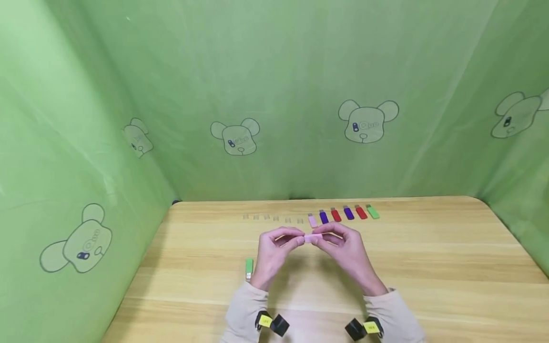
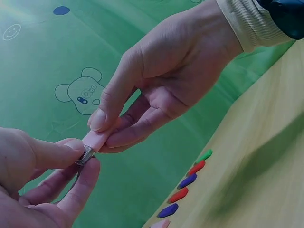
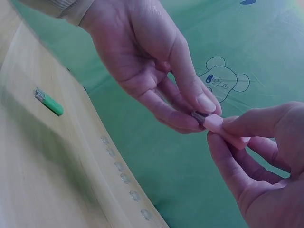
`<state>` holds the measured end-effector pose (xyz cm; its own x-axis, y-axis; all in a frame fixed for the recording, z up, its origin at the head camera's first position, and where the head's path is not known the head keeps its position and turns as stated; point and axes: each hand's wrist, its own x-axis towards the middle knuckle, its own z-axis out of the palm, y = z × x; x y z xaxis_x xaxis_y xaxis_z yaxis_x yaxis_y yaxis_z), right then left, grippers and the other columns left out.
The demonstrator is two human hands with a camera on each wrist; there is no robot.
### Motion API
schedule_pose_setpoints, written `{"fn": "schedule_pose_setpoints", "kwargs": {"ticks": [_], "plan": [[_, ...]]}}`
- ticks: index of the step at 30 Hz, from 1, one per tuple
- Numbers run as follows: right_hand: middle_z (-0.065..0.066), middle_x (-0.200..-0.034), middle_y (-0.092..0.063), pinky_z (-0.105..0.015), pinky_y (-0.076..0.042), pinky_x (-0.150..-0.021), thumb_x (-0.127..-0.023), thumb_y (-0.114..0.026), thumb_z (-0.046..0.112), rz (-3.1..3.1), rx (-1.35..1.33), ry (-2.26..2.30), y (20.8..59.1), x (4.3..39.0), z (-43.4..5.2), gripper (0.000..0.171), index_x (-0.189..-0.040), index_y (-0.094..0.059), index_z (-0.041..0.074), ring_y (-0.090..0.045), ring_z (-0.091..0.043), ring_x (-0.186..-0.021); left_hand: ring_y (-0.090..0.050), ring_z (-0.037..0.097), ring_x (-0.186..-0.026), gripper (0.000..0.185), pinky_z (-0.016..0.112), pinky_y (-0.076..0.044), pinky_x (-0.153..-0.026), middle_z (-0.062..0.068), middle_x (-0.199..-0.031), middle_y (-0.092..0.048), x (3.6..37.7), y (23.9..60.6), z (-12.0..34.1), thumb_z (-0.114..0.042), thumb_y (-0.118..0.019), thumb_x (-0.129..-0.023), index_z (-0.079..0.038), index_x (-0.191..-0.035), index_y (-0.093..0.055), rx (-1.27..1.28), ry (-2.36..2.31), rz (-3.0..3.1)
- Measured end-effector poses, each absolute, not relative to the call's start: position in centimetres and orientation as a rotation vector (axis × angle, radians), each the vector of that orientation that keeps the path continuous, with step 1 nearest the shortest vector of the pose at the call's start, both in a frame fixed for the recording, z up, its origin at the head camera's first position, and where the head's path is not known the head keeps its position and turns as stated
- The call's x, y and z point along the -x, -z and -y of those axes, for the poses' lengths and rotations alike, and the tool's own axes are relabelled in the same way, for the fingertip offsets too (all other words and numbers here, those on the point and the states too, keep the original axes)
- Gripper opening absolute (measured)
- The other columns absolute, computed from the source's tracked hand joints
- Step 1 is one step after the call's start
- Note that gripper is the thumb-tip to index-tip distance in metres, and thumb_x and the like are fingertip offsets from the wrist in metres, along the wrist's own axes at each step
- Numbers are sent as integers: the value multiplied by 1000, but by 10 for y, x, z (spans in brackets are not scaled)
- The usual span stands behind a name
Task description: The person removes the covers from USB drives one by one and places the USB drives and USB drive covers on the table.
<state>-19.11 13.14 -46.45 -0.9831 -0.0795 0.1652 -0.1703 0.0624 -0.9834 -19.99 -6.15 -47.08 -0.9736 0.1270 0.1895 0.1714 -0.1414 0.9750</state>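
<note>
Wooden bench (image 1: 429, 267) under green bear-print cloth (image 1: 274, 95), print lettering too blurred to read; above bench middle, left hand (image 1: 274, 252) pinching metal plug, right hand (image 1: 347, 250) pinching body of pink USB stick (image 1: 313, 237); row of coloured sticks (image 1: 343, 213) near far edge.

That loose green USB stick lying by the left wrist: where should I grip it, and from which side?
Grip the green USB stick across its plastic body, on the two long edges, coming straight down from above. It lies flat on the table with open wood all round and its metal plug at the near end, so fingers fit either side.
</note>
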Motion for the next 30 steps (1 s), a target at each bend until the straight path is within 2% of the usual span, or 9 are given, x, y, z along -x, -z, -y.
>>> {"fn": "schedule_pose_setpoints", "kwargs": {"ticks": [5, 14, 18, 22, 30], "plan": [[-24, -123, -66, -31, -60, -91, -89, -82, 14, 2219, -249, -2139, 465, 191, -131, 30, -110, -70, -4, -71, -23, -111, -74, 32, -100, 23, 37, -59, -94, 22, -109, -73, 198, 471, 61, 3, -78, -87, 12, -107, -72, 315, 2401, 2022], [-18, -118, -68, -33, -60, -90, -87, -84, 12, 2194, -225, -2161, 464, 190, -130, 29, -106, -70, -5, -72, -22, -107, -74, 32, -99, 20, 39, -60, -93, 28, -111, -71, 199, 471, 59, 5, -77, -87, 12, -106, -73, 350, 2399, 1972], [-20, -116, -70, -32, -61, -89, -88, -83, 12, 2223, -235, -2143, 462, 191, -132, 26, -105, -71, -3, -74, -23, -103, -74, 30, -95, 19, 38, -60, -92, 23, -107, -73, 200, 470, 58, 3, -78, -87, 10, -104, -74, 359, 2360, 2001], [-15, -112, -73, -31, -61, -87, -88, -83, 15, 2302, -267, -2082, 461, 192, -136, 25, -105, -74, -1, -75, -22, -99, -73, 26, -94, 18, 35, -61, -89, 18, -105, -75, 199, 470, 58, 0, -80, -86, 5, -102, -77, 343, 2284, 2066], [-13, -107, -76, -29, -62, -83, -85, -85, 11, 2322, -303, -2020, 457, 194, -145, 22, -103, -78, 2, -75, -20, -94, -71, 24, -105, 17, 34, -59, -93, 14, -106, -76, 199, 469, 56, -4, -81, -86, 5, -100, -78, 368, 2245, 2111]]}}
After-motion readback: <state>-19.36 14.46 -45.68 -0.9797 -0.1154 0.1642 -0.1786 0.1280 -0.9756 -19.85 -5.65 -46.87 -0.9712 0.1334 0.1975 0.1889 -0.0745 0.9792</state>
